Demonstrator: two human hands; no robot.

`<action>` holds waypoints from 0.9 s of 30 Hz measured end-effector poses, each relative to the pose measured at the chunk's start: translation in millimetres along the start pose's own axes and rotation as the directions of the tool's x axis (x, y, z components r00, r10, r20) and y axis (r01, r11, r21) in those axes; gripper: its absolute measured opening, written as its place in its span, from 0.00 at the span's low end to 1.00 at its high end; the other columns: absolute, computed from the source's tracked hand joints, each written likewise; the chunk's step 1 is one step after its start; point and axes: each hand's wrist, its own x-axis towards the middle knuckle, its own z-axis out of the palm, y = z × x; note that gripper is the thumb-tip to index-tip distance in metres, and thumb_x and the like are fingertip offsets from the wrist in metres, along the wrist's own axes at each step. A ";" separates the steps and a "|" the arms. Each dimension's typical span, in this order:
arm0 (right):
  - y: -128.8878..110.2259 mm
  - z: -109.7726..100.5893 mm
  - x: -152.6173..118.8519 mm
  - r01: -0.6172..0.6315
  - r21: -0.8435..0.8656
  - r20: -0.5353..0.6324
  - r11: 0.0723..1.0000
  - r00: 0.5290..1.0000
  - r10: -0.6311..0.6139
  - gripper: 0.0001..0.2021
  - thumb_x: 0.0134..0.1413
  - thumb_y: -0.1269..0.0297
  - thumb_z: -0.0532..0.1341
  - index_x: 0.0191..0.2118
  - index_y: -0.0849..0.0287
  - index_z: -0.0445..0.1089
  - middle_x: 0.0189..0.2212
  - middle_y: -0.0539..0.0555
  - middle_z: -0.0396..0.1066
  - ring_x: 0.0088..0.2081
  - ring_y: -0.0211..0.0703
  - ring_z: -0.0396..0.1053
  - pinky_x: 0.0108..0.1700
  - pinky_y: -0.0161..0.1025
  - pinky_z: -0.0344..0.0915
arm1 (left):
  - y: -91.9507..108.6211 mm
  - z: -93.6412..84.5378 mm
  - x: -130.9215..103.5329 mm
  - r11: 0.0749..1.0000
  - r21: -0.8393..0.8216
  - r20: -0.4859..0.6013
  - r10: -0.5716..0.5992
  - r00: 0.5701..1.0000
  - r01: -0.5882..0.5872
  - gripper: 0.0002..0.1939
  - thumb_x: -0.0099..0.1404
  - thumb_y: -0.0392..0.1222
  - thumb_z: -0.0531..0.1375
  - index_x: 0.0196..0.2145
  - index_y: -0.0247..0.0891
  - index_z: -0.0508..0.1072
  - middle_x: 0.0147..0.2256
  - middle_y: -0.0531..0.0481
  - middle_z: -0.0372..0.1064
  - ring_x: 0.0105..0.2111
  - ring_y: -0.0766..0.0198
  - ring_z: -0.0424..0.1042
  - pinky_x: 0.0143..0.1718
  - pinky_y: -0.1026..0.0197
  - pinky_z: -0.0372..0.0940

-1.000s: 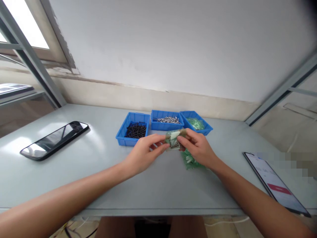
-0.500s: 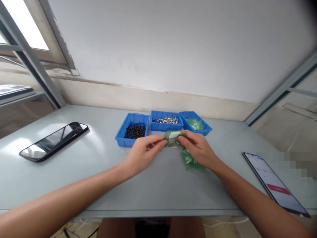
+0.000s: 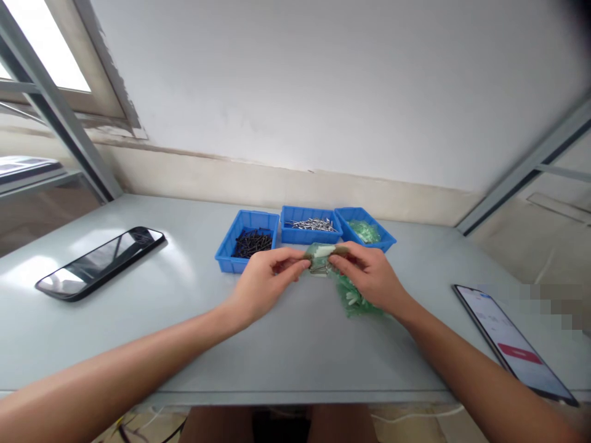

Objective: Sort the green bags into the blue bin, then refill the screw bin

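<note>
Between my two hands, just in front of the blue bins, is a small clear greenish plastic bag (image 3: pixel 319 258). Inside it I see a pale strip-like piece and some thin metal pieces that look like screws or nails. My left hand (image 3: pixel 265 277) pinches the bag's left edge between thumb and fingers. From the other side, my right hand (image 3: pixel 369 271) grips the right edge the same way. Under the right hand lies a pile of green plastic bags (image 3: pixel 353 300) with pale pieces in them, partly hidden by that hand.
A blue bin of black screws (image 3: pixel 252 243), a bin of silver nails or screws (image 3: pixel 311 224) and a bin of green bags (image 3: pixel 364 230) stand along the back. A dark-framed phone-like device (image 3: pixel 101 263) lies at left, a lit phone (image 3: pixel 510 341) at right.
Both hands keep their hold on the small bag with almost no movement. The bag's top and contents have shifted very slightly.
</note>
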 end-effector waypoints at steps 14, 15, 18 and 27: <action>-0.2 -3.7 -0.2 0.003 0.110 -0.045 0.994 0.999 0.002 0.07 0.54 0.64 0.60 0.39 0.57 0.69 0.25 0.49 0.69 0.27 0.37 0.67 0.30 0.36 0.65 | 6.0 0.3 -1.2 0.988 -0.141 -0.076 -0.069 0.995 0.057 0.06 0.60 0.39 0.60 0.34 0.35 0.76 0.23 0.53 0.70 0.21 0.70 0.65 0.23 0.68 0.63; -0.4 -3.1 0.0 0.012 0.100 -0.056 0.995 0.998 -0.006 0.06 0.54 0.64 0.60 0.39 0.57 0.69 0.24 0.48 0.68 0.27 0.37 0.66 0.30 0.36 0.65 | 6.2 0.5 -1.4 0.990 -0.130 -0.072 -0.067 0.995 0.057 0.06 0.60 0.39 0.60 0.34 0.35 0.76 0.23 0.53 0.69 0.21 0.70 0.65 0.23 0.68 0.63; -0.7 -2.5 0.2 0.033 0.094 -0.077 0.995 0.997 -0.026 0.07 0.55 0.65 0.60 0.40 0.56 0.69 0.23 0.47 0.67 0.26 0.37 0.66 0.30 0.35 0.65 | 6.5 0.7 -1.7 0.992 -0.110 -0.055 -0.064 0.996 0.058 0.07 0.61 0.40 0.59 0.35 0.35 0.75 0.23 0.54 0.68 0.21 0.70 0.65 0.23 0.68 0.62; 1.4 -2.1 -0.6 0.035 0.093 -0.064 0.995 0.998 -0.030 0.08 0.55 0.65 0.60 0.41 0.56 0.68 0.23 0.47 0.67 0.26 0.38 0.66 0.31 0.36 0.65 | 4.2 0.4 0.2 0.988 -0.145 -0.021 -0.048 0.999 0.045 0.05 0.61 0.38 0.59 0.35 0.35 0.74 0.21 0.56 0.65 0.21 0.71 0.63 0.23 0.69 0.62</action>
